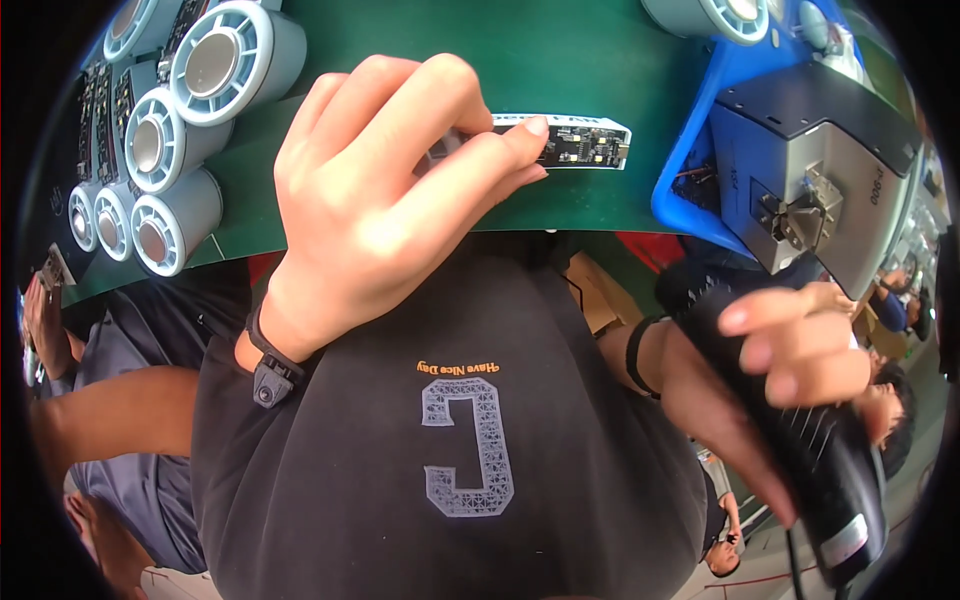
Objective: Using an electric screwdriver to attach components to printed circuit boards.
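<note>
My left hand (365, 190) is closed over a slim white casing on the green mat, thumb and fingers pressing near its middle. At the casing's right part, a black circuit board (588, 146) with small components lies exposed. The palm and fingers hide its left part. Off to the right, my right hand (800, 345) is wrapped round a black electric screwdriver (835, 460), its body slanting down to the right with a cord at the lower end. The tool's upper end is blurred, and no bit can be made out. The screwdriver is apart from the casing.
Several light-blue cylinders (150, 145) with round metal centres stand at the left, beside dark circuit boards (95, 120). A grey box with a metal mechanism, perhaps a screw feeder (735, 165), sits in a blue tray (680, 165) at right. Other people are nearby.
</note>
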`<state>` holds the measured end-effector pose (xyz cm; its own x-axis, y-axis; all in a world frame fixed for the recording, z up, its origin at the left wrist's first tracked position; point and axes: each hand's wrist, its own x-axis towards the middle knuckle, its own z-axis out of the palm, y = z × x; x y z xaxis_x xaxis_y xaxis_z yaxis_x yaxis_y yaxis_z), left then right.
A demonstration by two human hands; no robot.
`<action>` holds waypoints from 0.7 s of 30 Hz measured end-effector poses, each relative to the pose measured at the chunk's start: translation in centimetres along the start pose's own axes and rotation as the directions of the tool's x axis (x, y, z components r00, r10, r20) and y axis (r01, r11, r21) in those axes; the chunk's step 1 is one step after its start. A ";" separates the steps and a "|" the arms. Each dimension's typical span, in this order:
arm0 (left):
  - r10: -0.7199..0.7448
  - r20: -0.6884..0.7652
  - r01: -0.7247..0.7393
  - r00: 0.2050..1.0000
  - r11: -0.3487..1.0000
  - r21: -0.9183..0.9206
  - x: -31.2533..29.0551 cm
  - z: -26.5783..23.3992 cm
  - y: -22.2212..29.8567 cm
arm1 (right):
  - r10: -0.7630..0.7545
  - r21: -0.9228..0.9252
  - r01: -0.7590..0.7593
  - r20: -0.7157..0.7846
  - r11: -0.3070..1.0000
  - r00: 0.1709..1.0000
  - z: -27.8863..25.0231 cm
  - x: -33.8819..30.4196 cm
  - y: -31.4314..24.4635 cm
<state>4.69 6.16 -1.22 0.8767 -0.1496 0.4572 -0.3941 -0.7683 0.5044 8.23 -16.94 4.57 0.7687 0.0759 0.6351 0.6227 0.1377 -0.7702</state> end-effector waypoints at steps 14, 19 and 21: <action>0.005 -0.032 -0.006 0.999 1.000 -0.013 0.1 0.1 -0.1 | -0.042 0.194 0.001 0.208 0.981 0.977 -0.7 1.0 3.2; 0.023 -0.021 -0.022 1.000 1.000 0.002 0.1 0.1 -0.5 | -0.176 0.241 0.235 -0.243 0.942 0.954 2.3 1.3 1.2; 0.021 -0.025 -0.021 0.999 1.000 -0.002 -0.1 0.3 -0.5 | -0.190 0.185 0.220 -0.165 0.958 0.968 1.2 1.4 1.2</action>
<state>4.89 6.38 -1.67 0.8608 -0.1503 0.4862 -0.4135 -0.7634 0.4961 9.93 -15.42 4.61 0.6497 -0.1158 0.7513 0.7385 0.3308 -0.5875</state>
